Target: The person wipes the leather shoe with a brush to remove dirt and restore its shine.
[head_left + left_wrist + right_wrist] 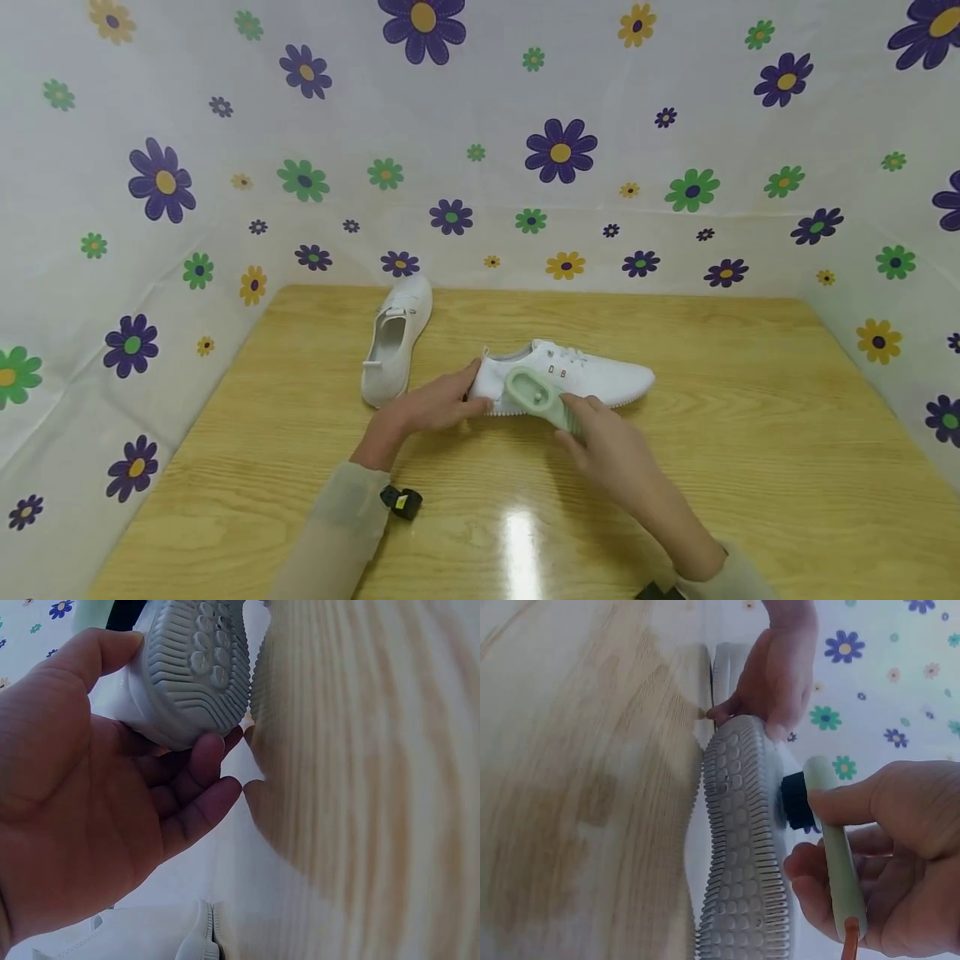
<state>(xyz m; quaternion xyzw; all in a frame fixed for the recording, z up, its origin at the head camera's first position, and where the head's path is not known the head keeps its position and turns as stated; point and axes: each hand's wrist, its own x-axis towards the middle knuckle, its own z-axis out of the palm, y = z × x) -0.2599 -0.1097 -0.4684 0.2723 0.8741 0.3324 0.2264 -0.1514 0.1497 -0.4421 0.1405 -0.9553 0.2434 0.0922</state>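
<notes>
A white lace-up shoe (611, 379) lies tipped on its side, toe to the right, its ridged grey sole (739, 840) facing the person. My left hand (435, 404) grips the heel, thumb on one side and fingers curled beneath, as the left wrist view shows. In my right hand (611, 446) is a pale green scrub brush (558, 410), pinched between thumb and fingers. Its dark bristles (796, 801) press against the shoe's side, near the heel. Part of the shoe's upper is hidden behind the brush head.
Another white shoe (411, 333) stands upright at the back left, toe toward the rear. Wood-grain tabletop (750, 467) spreads around both hands. A flower-printed white cloth (480, 100) rises behind the table and along its sides.
</notes>
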